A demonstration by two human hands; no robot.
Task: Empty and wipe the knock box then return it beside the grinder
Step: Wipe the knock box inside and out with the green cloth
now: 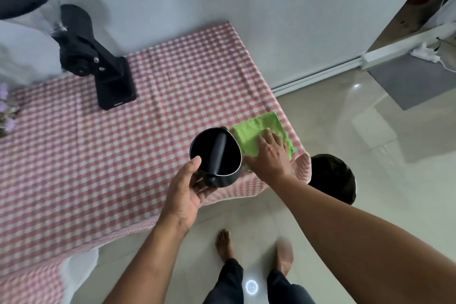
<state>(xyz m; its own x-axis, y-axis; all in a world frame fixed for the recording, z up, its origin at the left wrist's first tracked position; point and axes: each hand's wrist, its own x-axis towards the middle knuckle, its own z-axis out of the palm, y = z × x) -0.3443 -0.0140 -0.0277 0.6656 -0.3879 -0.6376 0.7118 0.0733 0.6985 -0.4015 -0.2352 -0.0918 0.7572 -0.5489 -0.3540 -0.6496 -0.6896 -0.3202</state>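
Note:
The black round knock box (206, 148), with a black bar across its mouth, stands upright near the table's front right corner. Its inside looks dark and bare. My left hand (186, 189) grips its near side, thumb on the rim. A folded green cloth (256, 128) lies just right of the box at the table's edge. My right hand (270, 155) rests flat on that cloth, fingers spread. The black grinder (98, 61) with a clear hopper stands at the back left of the table.
The table wears a red-and-white checked cloth (123, 150). A dark round bin (333, 177) sits on the tiled floor just off the table's right corner. Purple flowers (6, 116) stand at the left edge. My bare feet (224, 244) are on the floor below.

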